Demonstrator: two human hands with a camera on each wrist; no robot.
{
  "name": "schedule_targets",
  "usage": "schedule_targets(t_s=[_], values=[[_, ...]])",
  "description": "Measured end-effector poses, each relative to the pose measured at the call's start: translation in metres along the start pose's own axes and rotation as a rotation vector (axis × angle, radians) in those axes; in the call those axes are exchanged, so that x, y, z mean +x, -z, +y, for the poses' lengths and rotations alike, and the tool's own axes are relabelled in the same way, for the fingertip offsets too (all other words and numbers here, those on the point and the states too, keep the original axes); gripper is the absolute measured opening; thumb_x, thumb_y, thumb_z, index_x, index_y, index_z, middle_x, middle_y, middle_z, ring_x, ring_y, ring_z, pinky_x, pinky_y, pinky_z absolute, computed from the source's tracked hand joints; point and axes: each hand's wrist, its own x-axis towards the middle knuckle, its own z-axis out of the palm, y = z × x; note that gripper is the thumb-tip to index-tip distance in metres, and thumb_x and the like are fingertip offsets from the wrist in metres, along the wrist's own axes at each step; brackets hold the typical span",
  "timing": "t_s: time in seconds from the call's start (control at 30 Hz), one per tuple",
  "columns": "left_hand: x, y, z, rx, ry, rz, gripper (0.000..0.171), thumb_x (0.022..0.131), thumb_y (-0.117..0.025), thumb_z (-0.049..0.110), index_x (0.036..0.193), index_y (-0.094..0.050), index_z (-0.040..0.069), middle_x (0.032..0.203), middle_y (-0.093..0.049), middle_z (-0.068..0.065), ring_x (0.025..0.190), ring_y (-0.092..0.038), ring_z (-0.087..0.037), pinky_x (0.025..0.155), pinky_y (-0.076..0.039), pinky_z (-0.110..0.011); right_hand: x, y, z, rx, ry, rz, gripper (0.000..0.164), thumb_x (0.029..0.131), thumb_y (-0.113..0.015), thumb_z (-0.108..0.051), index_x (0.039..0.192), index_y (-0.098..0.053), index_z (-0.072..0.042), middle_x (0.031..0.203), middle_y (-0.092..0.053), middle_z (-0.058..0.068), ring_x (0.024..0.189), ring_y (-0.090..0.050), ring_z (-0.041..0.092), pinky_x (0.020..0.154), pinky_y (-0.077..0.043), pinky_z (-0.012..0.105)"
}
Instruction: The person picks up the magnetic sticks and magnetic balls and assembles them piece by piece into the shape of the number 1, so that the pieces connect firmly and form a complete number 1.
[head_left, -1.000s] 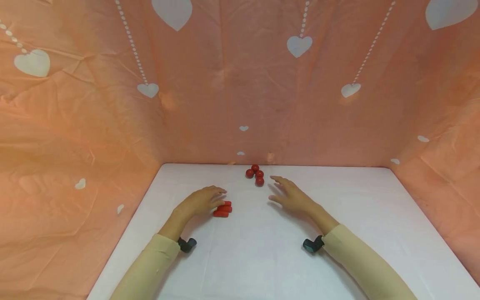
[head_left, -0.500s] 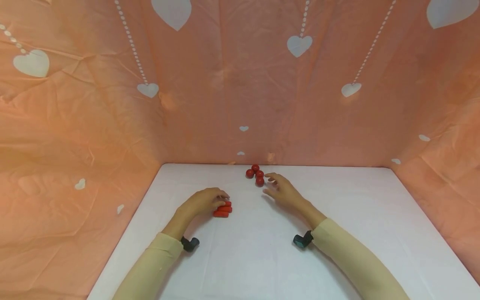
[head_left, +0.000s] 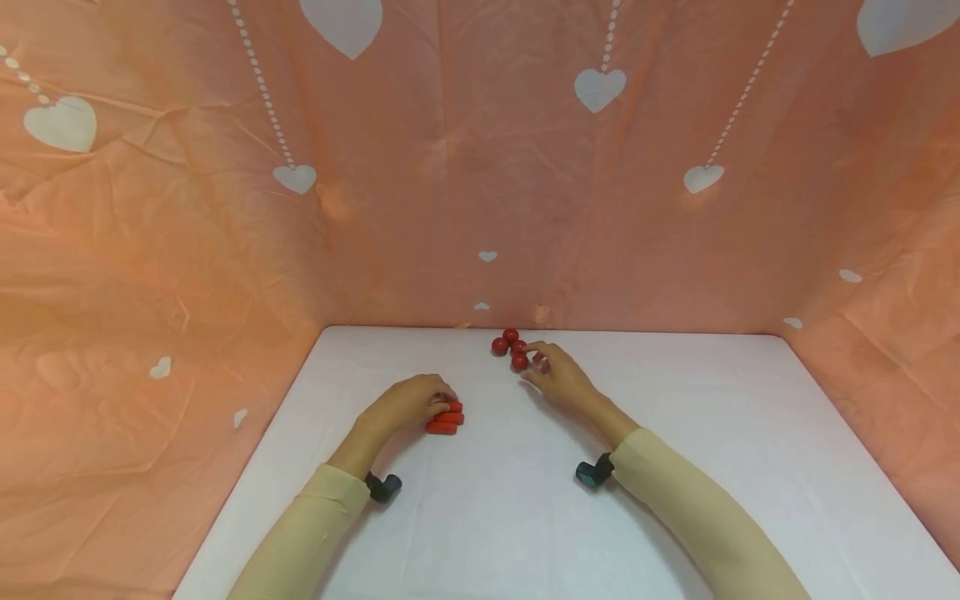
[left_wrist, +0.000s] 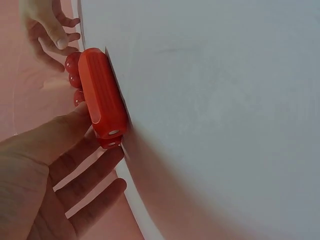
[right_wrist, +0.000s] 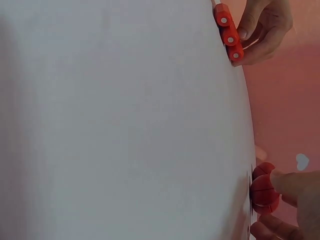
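Three short red faceted bars with a round mark on each end lie side by side on the white table. My left hand pinches the farthest bar between thumb and forefinger; its other fingers reach out loosely behind in the left wrist view. Farther back sits a cluster of small, glossy red balls with dark grooves. My right hand is at the cluster's right side, its thumb and fingers spread around the front ball. The thumb overlaps the balls in the right wrist view, and the fingers partly hide others.
The white table ends at a back edge just behind the balls. Orange cloth with white hearts rises behind and on both sides. Dark wrist cameras hang below both wrists, close over the table.
My right hand has moved left to the balls, its fingers drawing in around the front one. My left thumb and forefinger have closed in on the far bar. Bars and balls stay put.
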Motion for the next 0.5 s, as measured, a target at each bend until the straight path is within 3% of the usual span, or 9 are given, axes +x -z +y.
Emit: schedule_targets(t_s=[0.23, 0.5], values=[[0.0025, -0.0005, 0.0011, 0.015, 0.014, 0.010, 0.014, 0.102, -0.075, 0.017, 0.116, -0.080, 0.014, 0.108, -0.074, -0.001, 0.107, -0.068, -0.023, 0.102, -0.056, -0.045, 0.0051, -0.0036, -0.0019, -0.025, -0.016, -0.013, 0.048, 0.100, -0.078, -0.020, 0.144, -0.062, -0.015, 0.121, -0.064, 0.013, 0.100, -0.062, 0.027, 0.087, -0.055, 0.044], [0.0035, 0.0003, 0.0034, 0.004, 0.022, 0.018, 0.012, 0.102, -0.076, 0.017, 0.113, -0.078, 0.014, 0.103, -0.072, 0.001, 0.100, -0.066, -0.021, 0.097, -0.057, -0.043, 0.0070, -0.0036, -0.0022, -0.047, -0.011, -0.017, 0.045, 0.100, -0.078, -0.018, 0.141, -0.063, -0.013, 0.118, -0.063, 0.013, 0.095, -0.060, 0.025, 0.082, -0.054, 0.041]])
